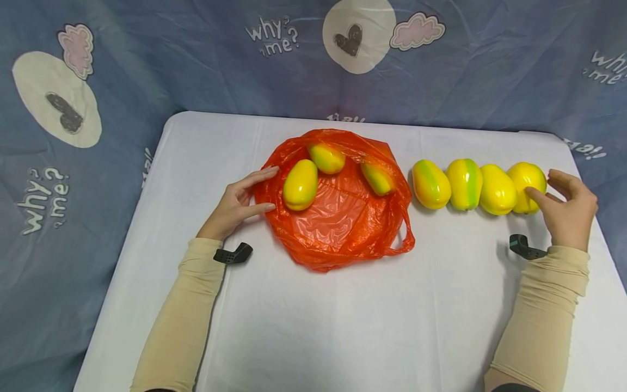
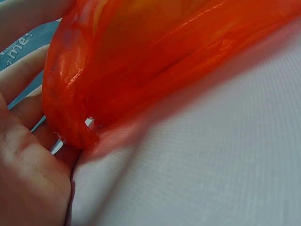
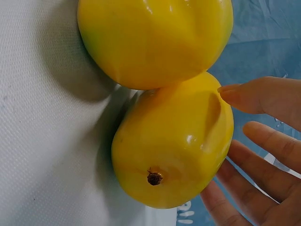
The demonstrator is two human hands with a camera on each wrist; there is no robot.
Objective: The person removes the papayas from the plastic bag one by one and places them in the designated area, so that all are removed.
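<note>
Red plastic bag point(image 1: 325, 256) is set on the white-covered table point(image 1: 362, 326), mouth turned up, handle loop point(image 1: 407, 239) dropped at its right side. Three fruits, yellow with some green, are seen inside: one at the left point(image 1: 300, 185), one at the back point(image 1: 327, 158), one at the right point(image 1: 378, 178), partly covered by the bag's edge.

Left grip point(image 1: 232, 204) is placed at the bag's left edge; fingers and thumb are held apart, fairly straight, fingertips rested on the plastic. No clamping is seen. In the left wrist view the bag's edge is hung across the fingers.

Four more fruits are lined up right of the bag, on the table: a green-striped one point(image 1: 431, 184), a second striped one point(image 1: 464, 185), a yellow one point(image 1: 498, 190) and the end fruit point(image 1: 531, 182). The end fruit is touched by the thumb of the right grip point(image 1: 568, 209); its fingers are spread at the far side, apart from the thumb, not closed round it. A dark stem spot point(image 3: 154, 177) is shown on that fruit.

Beige sleeves point(image 1: 181, 316) are worn; a blue printed cloth point(image 1: 220, 71) is hung behind.
</note>
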